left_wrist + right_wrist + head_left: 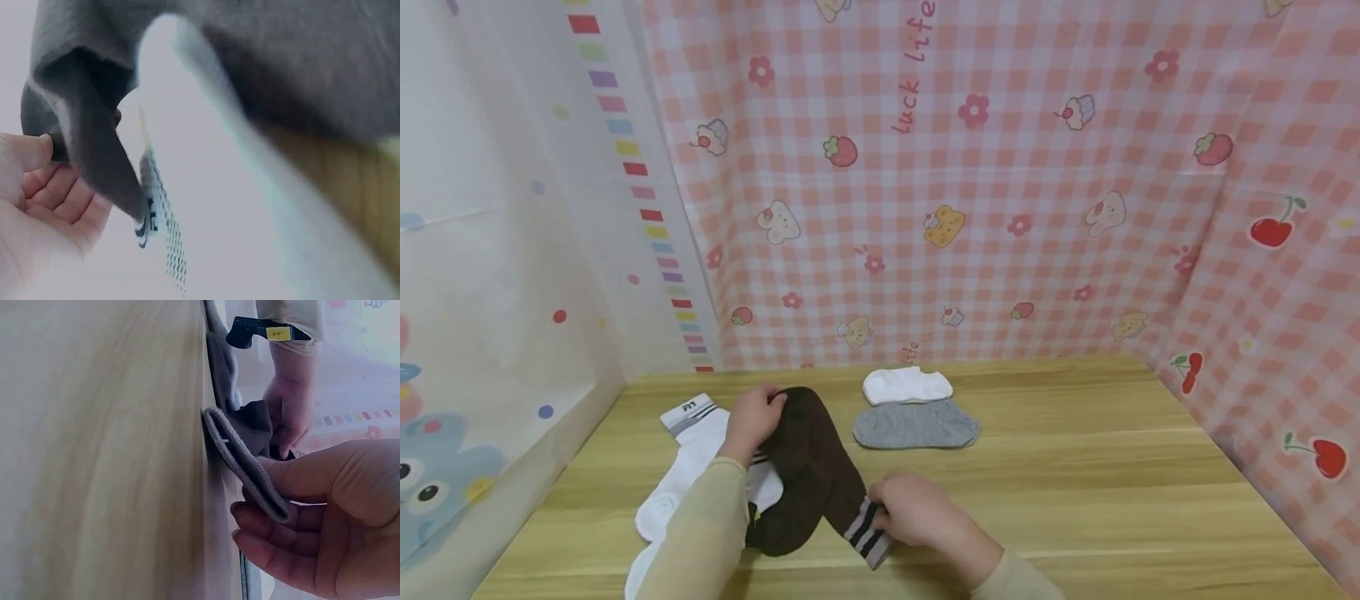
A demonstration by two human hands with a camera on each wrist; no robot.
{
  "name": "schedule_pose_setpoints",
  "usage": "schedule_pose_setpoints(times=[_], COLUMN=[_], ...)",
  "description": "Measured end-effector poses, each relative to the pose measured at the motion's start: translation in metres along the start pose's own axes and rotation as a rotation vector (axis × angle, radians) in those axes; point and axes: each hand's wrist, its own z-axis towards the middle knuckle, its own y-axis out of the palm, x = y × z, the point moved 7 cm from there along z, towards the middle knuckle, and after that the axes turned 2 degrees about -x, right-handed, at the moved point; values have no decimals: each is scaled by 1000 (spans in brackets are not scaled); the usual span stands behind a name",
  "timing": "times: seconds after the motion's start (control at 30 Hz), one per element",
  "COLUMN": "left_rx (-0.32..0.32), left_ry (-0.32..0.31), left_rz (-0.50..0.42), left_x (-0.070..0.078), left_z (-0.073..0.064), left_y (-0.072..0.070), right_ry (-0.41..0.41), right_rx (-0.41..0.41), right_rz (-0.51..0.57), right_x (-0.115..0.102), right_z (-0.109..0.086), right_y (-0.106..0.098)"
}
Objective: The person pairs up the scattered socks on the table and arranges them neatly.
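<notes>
A dark brown sock (838,467) with a striped cuff (868,533) stretches between both hands. At its far end, the left hand (756,419) pinches the dark fabric, seen close up in the left wrist view. The right hand (917,510) grips the striped cuff between thumb and fingers; the cuff's opening (247,465) shows in the right wrist view. More dark fabric (790,517) lies beside it, and whether this is a second sock I cannot tell. White socks (688,467) with a striped, lettered cuff lie beneath and beside the left forearm, partly hidden by it.
A white low-cut sock (907,387) and a grey low-cut sock (916,426) lie flat near the table's back. The wood-grain table (1075,467) meets a pink checked cloth (970,275) behind and a white patterned cloth (512,250) at the left.
</notes>
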Motion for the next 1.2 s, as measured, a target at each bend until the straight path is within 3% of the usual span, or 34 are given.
schedule_pose_setpoints(times=[0.37,0.6,1.2], left_rx=[84,175,287], left_ry=[-33,-30,13], left_rz=[-117,-136,-192], left_x=[2,-5,-5], left_z=[-14,-21,-39], left_y=[-34,-57,-98], right_ry=[-97,-155,-250], right_rx=[14,36,89], right_rz=[114,117,130], right_x=[-11,-23,-34], right_z=[-4,-9,-15], right_y=[-12,-20,-26])
